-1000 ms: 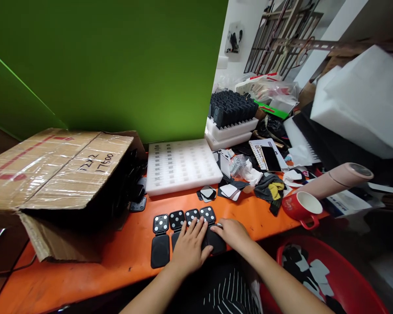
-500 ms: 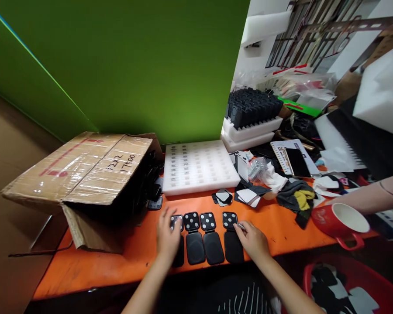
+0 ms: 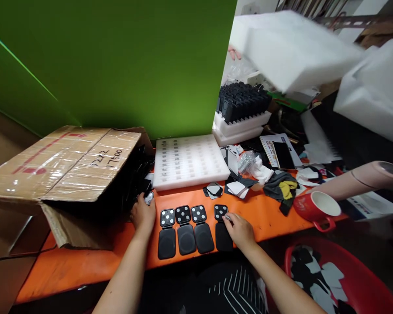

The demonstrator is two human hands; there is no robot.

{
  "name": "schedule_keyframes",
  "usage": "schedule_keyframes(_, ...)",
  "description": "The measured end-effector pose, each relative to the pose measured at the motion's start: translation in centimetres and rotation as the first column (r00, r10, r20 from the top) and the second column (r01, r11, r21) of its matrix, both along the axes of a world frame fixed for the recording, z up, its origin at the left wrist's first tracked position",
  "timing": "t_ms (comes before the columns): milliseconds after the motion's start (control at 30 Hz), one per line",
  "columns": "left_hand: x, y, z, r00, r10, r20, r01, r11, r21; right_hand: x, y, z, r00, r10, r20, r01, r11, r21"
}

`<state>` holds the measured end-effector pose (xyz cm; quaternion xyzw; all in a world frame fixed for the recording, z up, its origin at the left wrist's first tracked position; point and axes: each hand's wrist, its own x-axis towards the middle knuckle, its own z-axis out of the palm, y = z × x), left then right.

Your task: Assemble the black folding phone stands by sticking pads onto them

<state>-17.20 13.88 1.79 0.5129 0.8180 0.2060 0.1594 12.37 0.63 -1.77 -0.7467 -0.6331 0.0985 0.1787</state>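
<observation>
Writing: the cardboard box point(image 3: 68, 170) at the worktop's left end bears "12x2" and, below it, "17500", handwritten in black. A red printed band and red marks also cross its flaps. The red mug point(image 3: 303, 208), near the right end of the worktop point(image 3: 85, 270), has pale lettering on its side, too small to read. Dark print on the white booklet point(image 3: 292, 146) under the phone point(image 3: 283, 155) is likewise illegible.

Work area: four black folding units point(image 3: 167, 243) lie opened along the front edge, each with a dotted square panel above a plain one. Three are close together; the fourth sits slightly apart to their right.

Hands: the right hand point(image 3: 243, 233) is at the fourth unit, thumb and fingers pinching a small metallic piece point(image 3: 228, 217) beside its dotted panel. The left hand point(image 3: 143, 214) is at the box's open end, fingers bent at a small dark-edged piece point(image 3: 149, 197); whether they grip it cannot be told.

Surroundings: a white foam tray point(image 3: 190, 163) lies at the back edge, against the green panel point(image 3: 118, 65). At upper right, a co-worker's fingers point(image 3: 235, 53) show beside a blurred white block point(image 3: 291, 48).
</observation>
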Motion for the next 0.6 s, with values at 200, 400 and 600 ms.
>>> schedule_keyframes(200, -0.2, -1.9, 0.0, 0.962, 0.024, 0.272, -0.059, 0.991, 0.122, -1.1, 1.2, 1.6, 0.995, 0.092, 0.046, -0.087, 0.991, -0.101)
schedule_keyframes(400, -1.7, -5.8, 0.1, 0.727, 0.128, 0.674, -0.285, 0.95, 0.127, -0.8, 2.3, 0.9, 0.96, 0.13, -0.25, -0.128, 0.991, 0.023)
schedule_keyframes(600, -2.9, -8.8, 1.7, 0.385, 0.282, 0.879, -0.449, 0.889, -0.089, 0.4, 1.4, 1.0, 0.758, -0.203, -0.62, 0.314, 0.947, 0.073)
